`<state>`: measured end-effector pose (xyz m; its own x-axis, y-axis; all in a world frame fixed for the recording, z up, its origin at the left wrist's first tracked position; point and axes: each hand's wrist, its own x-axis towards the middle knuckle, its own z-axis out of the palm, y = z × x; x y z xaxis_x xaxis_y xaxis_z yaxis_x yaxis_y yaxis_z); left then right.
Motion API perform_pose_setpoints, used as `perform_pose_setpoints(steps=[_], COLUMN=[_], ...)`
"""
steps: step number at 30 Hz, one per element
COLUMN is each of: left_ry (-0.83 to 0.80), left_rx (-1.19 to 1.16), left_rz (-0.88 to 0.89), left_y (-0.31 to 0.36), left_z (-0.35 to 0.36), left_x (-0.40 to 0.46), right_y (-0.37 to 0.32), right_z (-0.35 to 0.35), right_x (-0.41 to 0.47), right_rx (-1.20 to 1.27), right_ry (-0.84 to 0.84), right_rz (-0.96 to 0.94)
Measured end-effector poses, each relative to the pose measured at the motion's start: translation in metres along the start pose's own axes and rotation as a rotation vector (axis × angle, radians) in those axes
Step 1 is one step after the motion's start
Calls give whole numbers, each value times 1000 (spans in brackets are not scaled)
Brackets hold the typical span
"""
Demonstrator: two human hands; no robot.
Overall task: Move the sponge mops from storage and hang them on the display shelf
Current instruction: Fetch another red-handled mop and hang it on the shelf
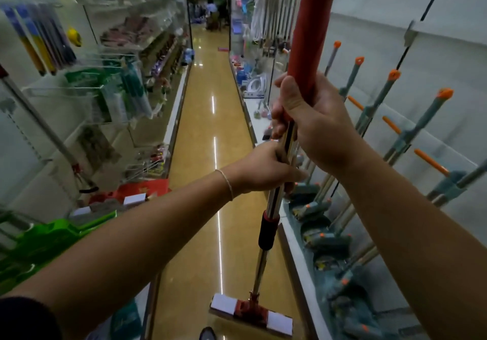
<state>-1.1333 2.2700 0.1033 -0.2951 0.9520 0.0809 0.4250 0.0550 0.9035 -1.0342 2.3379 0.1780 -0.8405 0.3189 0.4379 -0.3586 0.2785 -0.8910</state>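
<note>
The sponge mop (274, 208) stood nearly upright in the aisle, just beside the display shelf (297, 237) on the right, its pole running up through both hands. It had a red upper handle, a shiny metal shaft with a black and red collar, and a pale sponge head in a red bracket near the glossy floor (208, 118). The right hand (308, 118) was wrapped round the base of the red handle. Just below, the left hand (263, 168) gripped the metal shaft, a thin bracelet (227, 181) on its wrist.
</note>
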Motion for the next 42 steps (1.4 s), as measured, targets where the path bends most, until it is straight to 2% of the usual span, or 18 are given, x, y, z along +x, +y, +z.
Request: perform_pose_setpoints(steps=[12, 22, 27, 33, 38, 42], left_ry=[-10, 73, 162, 333, 455, 555], left_rx=[45, 40, 55, 90, 103, 136], left_rz=[29, -26, -82, -184, -274, -282], left_y=[-59, -127, -159, -165, -177, -195], left_z=[-127, -204, -246, -303, -349, -386], left_x=[128, 223, 280, 329, 343, 346], right_y=[72, 161, 203, 229, 245, 258], right_z=[-5, -15, -27, -34, -13, 11], right_x=[175, 297, 371, 462, 520, 562], right_rx=[42, 70, 138, 208, 231, 217], right_ry=[9, -71, -159, -294, -420, -495], right_rz=[6, 5, -7, -38, -112, -157])
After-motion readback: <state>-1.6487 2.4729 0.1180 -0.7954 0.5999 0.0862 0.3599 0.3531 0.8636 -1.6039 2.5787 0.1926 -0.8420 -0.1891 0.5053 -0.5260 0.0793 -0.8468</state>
